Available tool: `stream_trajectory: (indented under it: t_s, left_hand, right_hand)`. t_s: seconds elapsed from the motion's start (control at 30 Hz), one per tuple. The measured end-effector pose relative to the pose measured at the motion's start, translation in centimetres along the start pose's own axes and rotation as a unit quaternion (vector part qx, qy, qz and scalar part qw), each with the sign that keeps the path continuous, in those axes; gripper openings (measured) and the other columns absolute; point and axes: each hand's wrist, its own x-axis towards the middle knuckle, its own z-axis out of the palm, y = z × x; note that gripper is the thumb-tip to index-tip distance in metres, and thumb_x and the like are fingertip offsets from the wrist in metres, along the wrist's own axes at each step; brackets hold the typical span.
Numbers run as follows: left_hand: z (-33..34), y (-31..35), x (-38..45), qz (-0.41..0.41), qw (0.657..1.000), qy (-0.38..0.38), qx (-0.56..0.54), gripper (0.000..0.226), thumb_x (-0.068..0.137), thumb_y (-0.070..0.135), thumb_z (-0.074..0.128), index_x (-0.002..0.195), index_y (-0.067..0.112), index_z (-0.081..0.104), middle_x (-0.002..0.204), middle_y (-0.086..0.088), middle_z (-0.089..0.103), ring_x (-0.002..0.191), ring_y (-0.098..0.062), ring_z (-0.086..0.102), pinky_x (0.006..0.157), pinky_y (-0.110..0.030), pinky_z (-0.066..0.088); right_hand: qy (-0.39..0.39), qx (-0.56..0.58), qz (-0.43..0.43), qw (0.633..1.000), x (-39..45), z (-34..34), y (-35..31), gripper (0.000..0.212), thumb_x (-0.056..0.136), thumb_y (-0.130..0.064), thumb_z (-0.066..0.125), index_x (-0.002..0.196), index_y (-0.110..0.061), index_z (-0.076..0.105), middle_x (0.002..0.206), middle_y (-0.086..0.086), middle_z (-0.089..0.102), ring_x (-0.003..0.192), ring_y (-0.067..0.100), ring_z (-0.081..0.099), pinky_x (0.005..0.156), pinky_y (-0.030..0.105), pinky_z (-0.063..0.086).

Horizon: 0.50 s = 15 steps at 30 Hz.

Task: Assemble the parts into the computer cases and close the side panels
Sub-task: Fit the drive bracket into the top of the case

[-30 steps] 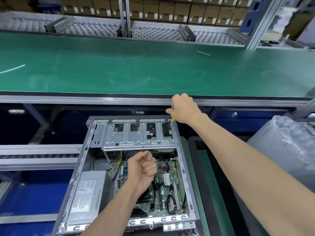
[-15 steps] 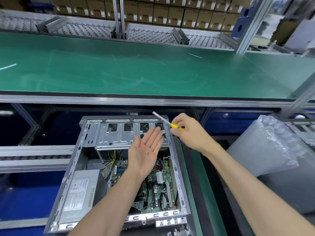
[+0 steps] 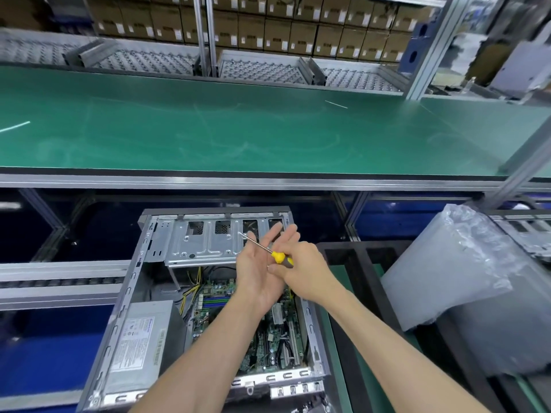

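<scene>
yellow and black, the handle of the screwdriver [image 3: 281, 259] sits in the right hand [image 3: 307, 271], whose fingers are curled tight around it. the thin metal tip points up and to the left, across the left hand [image 3: 262, 274]. the left hand is flat and open, palm up, with its fingers straight and holding nothing that i can see. if a tiny screw lies on the palm, it is too small to tell here. both hands float over the open computer case [image 3: 208, 308], which lies on its side below the long green table [image 3: 238, 126]. inside the case are the green board [image 3: 262, 329], the grey power box [image 3: 140, 338] at the left and the silver drive cage [image 3: 205, 239] at the far end. the side panel is not on yet. the step looks like getting a screw ready on the tool. to do it well, keep the flat hand level so nothing rolls off into the board below. bring the tip down slowly and straight. keep the sharp tip from poking the palm. a second case wrapped in a plastic bag [image 3: 465, 272] waits at the right.
</scene>
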Motion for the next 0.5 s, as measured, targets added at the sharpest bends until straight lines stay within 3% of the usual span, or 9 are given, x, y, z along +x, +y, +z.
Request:
stream_trajectory:
  t_s: [0.1,0.17,0.27,0.33,0.43,0.5]
  left_hand:
    - [-0.1,0.0,-0.2,0.001,1.000,0.012,0.013,0.055,0.108,0.043,0.031,0.132,0.000,0.055,0.130,-0.021,0.066,0.121,-0.032,0.064,0.097,-0.043,0.051]
    - [-0.3,0.0,-0.3,0.008,0.999,0.022,0.029,0.047,0.108,0.034,0.034,0.119,-0.002,0.062,0.127,-0.022,0.067,0.113,-0.031,0.069,0.091,-0.041,0.056]
    - [-0.8,-0.2,-0.7,0.029,0.998,0.033,0.042,0.027,0.095,0.020,0.058,0.093,-0.002,0.074,0.117,-0.027,0.069,0.101,-0.033,0.072,0.078,-0.036,0.062]
    - [-1.3,-0.3,-0.9,0.053,0.996,0.013,0.068,0.023,0.090,0.015,0.062,0.093,-0.002,0.077,0.117,-0.028,0.069,0.110,-0.035,0.069,0.082,-0.034,0.060]
    - [-1.3,-0.5,-0.9,0.084,0.993,0.007,0.088,0.024,0.087,0.010,0.062,0.100,-0.002,0.078,0.120,-0.026,0.069,0.115,-0.032,0.068,0.086,-0.029,0.058]
    - [-1.1,-0.5,-0.8,0.099,0.992,0.014,0.082,0.024,0.087,0.009,0.061,0.100,-0.004,0.076,0.117,-0.025,0.070,0.112,-0.031,0.069,0.084,-0.028,0.059]
  right_hand:
    - [-0.001,0.057,0.007,0.998,0.1,-0.1,-0.2,0.035,0.086,-0.020,0.073,0.063,-0.038,0.054,0.063,-0.012,0.050,0.063,0.007,0.048,0.059,0.030,0.039]
    - [0.007,0.091,0.006,0.996,0.0,-0.3,-0.4,0.033,0.088,-0.017,0.071,0.065,-0.035,0.057,0.067,-0.011,0.052,0.064,0.007,0.049,0.060,0.030,0.038]
    - [0.025,0.150,0.015,0.988,0.2,-0.7,-0.3,0.014,0.092,-0.015,0.066,0.078,-0.011,0.068,0.078,0.012,0.064,0.072,0.025,0.057,0.067,0.041,0.047]
    - [0.036,0.212,0.036,0.976,0.3,-1.0,-0.2,0.015,0.093,-0.015,0.065,0.086,-0.003,0.069,0.082,0.023,0.064,0.072,0.032,0.057,0.069,0.043,0.049]
    - [0.032,0.293,0.061,0.954,0.3,-1.1,0.0,0.013,0.094,-0.015,0.065,0.087,-0.007,0.073,0.063,0.006,0.062,0.059,0.012,0.055,0.056,0.024,0.046]
    - [0.041,0.316,0.071,0.945,0.4,-1.1,0.0,0.014,0.094,-0.016,0.068,0.085,-0.007,0.074,0.055,-0.002,0.054,0.051,0.009,0.048,0.049,0.021,0.040]
